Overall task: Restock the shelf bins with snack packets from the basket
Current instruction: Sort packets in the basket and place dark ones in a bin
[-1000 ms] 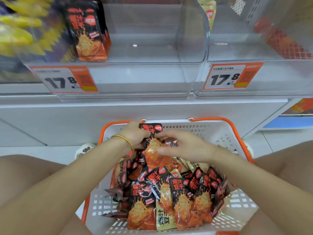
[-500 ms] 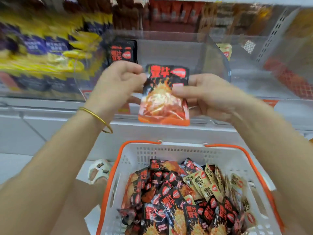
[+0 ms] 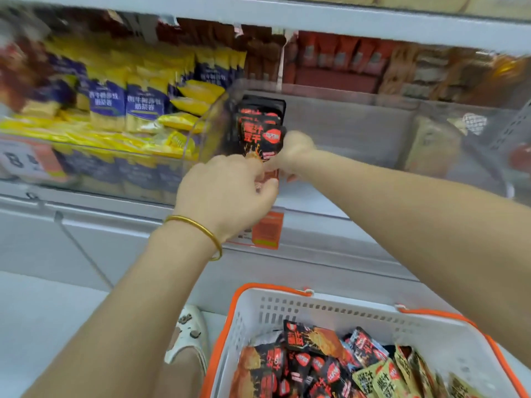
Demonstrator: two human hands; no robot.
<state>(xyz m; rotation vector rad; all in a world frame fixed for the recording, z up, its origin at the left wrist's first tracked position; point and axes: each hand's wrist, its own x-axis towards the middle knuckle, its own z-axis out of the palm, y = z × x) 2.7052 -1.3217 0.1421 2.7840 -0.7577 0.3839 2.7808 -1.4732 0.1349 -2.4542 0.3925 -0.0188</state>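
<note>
Black-red packet [image 3: 260,137]: upright at the left end of the clear bin [image 3: 344,139], against matching packets.
Left hand [image 3: 227,193]: thumb and fingers pinch its lower edge.
Right hand [image 3: 296,152]: fingers curled round its right edge.

White shop shelf [image 3: 316,248] and the floor [image 3: 43,305] below it.
The shelf carried clear bins side by side: the middle bin [image 3: 359,133] held black-and-red snack packets [image 3: 260,130] upright at its left end, and the left bin [image 3: 115,173] was full of yellow and blue packets [image 3: 129,104]. On the floor sat a white, orange-rimmed basket [image 3: 330,314].
</note>
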